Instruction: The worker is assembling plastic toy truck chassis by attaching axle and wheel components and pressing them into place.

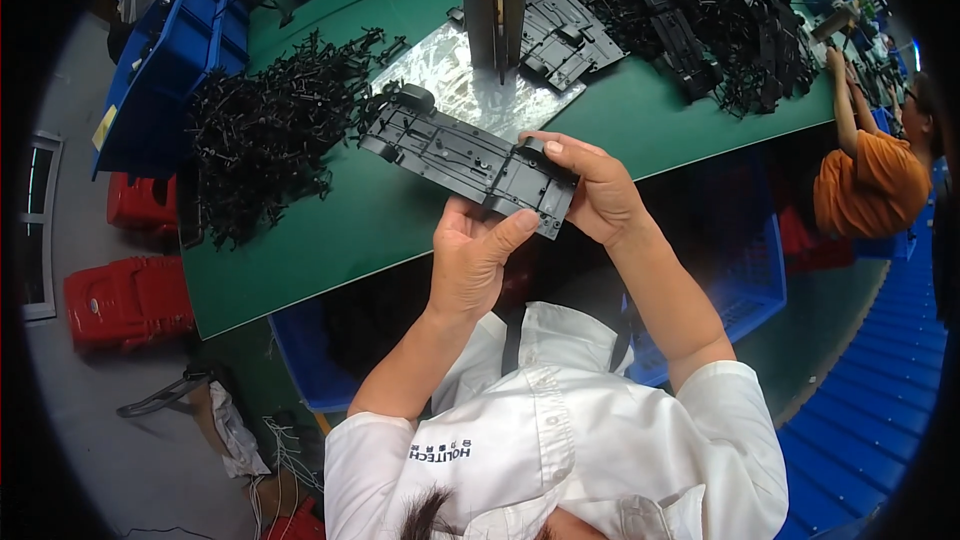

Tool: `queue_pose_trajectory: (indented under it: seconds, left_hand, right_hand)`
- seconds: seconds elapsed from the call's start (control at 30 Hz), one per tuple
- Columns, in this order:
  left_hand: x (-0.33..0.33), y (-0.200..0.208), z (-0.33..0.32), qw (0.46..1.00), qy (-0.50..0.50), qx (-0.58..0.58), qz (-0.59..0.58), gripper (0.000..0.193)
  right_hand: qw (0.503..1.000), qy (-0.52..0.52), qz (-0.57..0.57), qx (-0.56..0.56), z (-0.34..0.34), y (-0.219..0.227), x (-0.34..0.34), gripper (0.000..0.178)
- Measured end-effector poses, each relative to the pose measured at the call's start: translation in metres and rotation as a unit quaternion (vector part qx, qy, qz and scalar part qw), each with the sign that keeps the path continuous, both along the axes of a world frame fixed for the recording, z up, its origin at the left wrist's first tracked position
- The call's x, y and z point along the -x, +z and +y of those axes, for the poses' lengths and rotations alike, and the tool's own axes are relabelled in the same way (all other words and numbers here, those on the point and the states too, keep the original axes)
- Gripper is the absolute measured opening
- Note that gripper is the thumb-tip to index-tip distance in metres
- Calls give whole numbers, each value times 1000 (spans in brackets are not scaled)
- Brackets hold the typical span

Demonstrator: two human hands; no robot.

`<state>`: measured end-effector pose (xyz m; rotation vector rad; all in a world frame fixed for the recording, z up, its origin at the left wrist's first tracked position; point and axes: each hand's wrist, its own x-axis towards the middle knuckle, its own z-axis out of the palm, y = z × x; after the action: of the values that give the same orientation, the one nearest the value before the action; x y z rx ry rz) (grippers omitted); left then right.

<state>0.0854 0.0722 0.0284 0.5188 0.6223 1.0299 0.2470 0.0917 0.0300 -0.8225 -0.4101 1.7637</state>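
A black plastic toy-car chassis [450, 152], long and flat with wheel arches, is held tilted above the near edge of the green table. My left hand [470, 260] grips its near edge, thumb on top and fingers underneath. With its thumb near a wheel arch, my right hand [600, 190] holds the right end; some of its fingers are hidden beneath. Beyond the chassis lies a shiny metal plate [425, 70], over which a vertical machine head [495, 0] with a thin tip comes down. More black chassis [568, 35] lie on the plate's far right side.
A heap of small black plastic parts [270, 130] covers the table's left, beside blue bins [175, 50]. Further chassis and black parts [690, 20] pile up at the back right. Blue crates [750, 270] stand under the table [330, 250]. A person in orange [870, 180] works at right.
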Motion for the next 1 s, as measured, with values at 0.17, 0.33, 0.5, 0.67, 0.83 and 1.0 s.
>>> queue_pose_trajectory:
  seconds: [0.17, 0.33, 0.5, 0.67, 0.83, 1.0]
  left_hand:
    - [-11, -2, 10, 1000, 18, -12, 13, 50]
    - [-18, -5, 19, 997, 18, -52, 48, 46]
    - [-27, -2, 29, 999, 38, -29, 26, 46]
    - [-29, -7, 41, 997, 56, -43, 25, 44]
    - [-31, -12, 53, 994, 51, -74, 64, 41]
    - [-32, -10, 60, 994, 52, -81, 60, 41]
  right_hand:
    - [999, -22, 33, 17, 13, -8, -4, 28]
    - [999, -38, 31, 21, 24, -8, -6, 29]
    - [997, -52, 16, 51, 37, -7, -10, 21]
    - [996, -60, -6, 73, 50, -4, -8, 14]
    - [998, -29, 8, 62, 61, -13, -17, 13]
    - [995, -55, 3, 81, 70, -15, -15, 12]
